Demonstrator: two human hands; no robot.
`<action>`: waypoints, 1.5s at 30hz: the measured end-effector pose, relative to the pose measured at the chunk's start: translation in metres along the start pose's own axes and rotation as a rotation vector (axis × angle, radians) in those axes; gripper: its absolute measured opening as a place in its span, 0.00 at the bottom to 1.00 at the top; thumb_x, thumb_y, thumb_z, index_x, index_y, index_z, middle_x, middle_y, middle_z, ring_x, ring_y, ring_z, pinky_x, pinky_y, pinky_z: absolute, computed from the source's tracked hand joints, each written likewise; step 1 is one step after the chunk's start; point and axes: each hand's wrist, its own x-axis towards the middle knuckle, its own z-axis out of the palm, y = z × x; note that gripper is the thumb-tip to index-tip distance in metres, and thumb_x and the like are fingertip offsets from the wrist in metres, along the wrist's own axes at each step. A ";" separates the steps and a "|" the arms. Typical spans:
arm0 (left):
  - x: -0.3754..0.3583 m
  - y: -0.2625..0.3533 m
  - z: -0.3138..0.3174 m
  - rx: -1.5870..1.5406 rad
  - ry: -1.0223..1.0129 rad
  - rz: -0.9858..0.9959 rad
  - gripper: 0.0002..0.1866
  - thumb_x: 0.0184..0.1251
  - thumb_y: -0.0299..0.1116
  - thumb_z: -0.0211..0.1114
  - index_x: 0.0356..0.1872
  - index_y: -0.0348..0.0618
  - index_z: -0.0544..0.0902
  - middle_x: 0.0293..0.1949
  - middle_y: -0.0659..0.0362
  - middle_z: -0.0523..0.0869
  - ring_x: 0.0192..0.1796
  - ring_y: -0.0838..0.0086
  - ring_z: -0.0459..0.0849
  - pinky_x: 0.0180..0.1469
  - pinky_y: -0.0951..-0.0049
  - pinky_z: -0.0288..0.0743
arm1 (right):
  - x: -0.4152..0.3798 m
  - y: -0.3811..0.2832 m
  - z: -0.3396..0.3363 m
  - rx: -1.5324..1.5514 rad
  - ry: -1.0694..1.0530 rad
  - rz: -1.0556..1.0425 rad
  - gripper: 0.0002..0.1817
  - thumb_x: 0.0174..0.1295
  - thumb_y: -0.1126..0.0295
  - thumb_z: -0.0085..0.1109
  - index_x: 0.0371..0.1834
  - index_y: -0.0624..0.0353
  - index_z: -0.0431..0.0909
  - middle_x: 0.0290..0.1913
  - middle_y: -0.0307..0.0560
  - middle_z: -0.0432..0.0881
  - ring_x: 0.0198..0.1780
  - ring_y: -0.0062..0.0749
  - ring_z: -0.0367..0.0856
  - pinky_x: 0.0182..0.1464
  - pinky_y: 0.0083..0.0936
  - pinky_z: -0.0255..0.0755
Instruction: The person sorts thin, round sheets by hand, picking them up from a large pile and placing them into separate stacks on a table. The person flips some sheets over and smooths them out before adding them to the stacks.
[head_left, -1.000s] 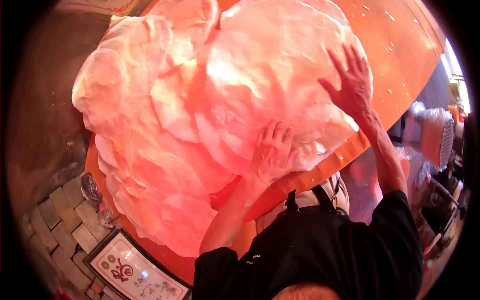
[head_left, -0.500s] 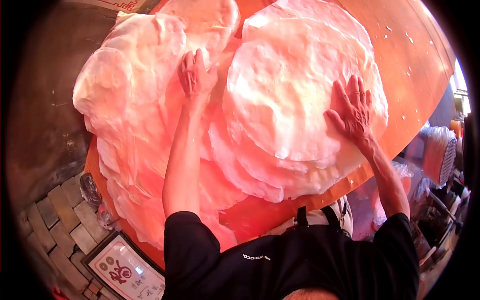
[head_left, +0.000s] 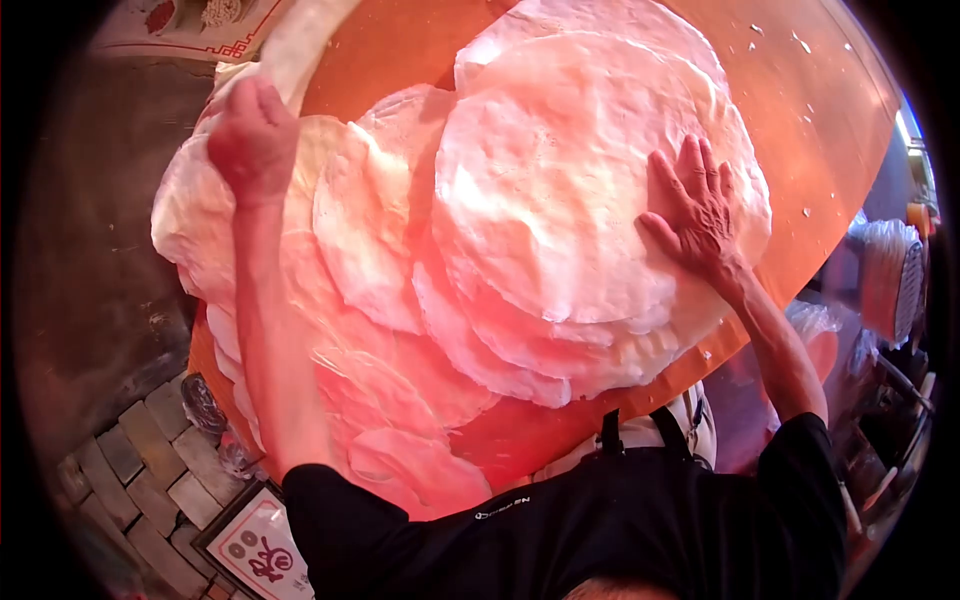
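A stack of large, thin, pale flatbreads (head_left: 560, 180) lies on the orange tabletop, its edges fanned out toward the front. My right hand (head_left: 695, 210) rests flat on the right side of the top sheet, fingers spread. At the far left, my left hand (head_left: 255, 140) is closed and slightly blurred. A pale sheet of flatbread (head_left: 305, 45) rises from beside its fingers toward the top of the view, apparently gripped at its edge. Under and around my left forearm lie several overlapping flatbreads (head_left: 370, 240), some wrinkled.
Small crumbs dot the orange table (head_left: 820, 120) on the right. A framed sign (head_left: 265, 555) leans by the brick floor (head_left: 165, 450) at lower left. Plastic-wrapped goods (head_left: 890, 275) stand beyond the table's right edge. A printed panel (head_left: 190, 35) shows at the upper left.
My left hand has swung left and closed, drawing a sheet along. The sheets at upper middle have shifted, baring orange tabletop there. My right hand stays flat on the stack.
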 end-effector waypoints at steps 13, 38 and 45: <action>-0.155 0.202 -0.135 -1.096 -0.684 -0.226 0.10 0.73 0.30 0.63 0.31 0.36 0.80 0.21 0.54 0.76 0.22 0.70 0.74 0.27 0.69 0.69 | -0.028 -0.024 -0.051 0.601 0.329 0.249 0.24 0.68 0.59 0.58 0.61 0.62 0.77 0.62 0.65 0.75 0.63 0.59 0.73 0.65 0.45 0.67; 0.045 0.136 -0.137 -0.154 -0.059 0.326 0.05 0.71 0.32 0.63 0.42 0.46 0.84 0.34 0.54 0.85 0.28 0.61 0.84 0.33 0.63 0.77 | -0.069 -0.085 0.009 0.262 0.047 -0.200 0.34 0.58 0.56 0.64 0.67 0.57 0.70 0.70 0.64 0.65 0.75 0.59 0.58 0.73 0.66 0.52; -0.138 0.219 -0.079 -0.651 -0.451 0.324 0.08 0.66 0.34 0.65 0.39 0.40 0.80 0.37 0.49 0.83 0.38 0.53 0.83 0.40 0.56 0.79 | -0.070 -0.085 0.015 0.219 -0.099 -0.174 0.30 0.56 0.55 0.64 0.61 0.55 0.76 0.69 0.62 0.67 0.75 0.59 0.59 0.75 0.65 0.46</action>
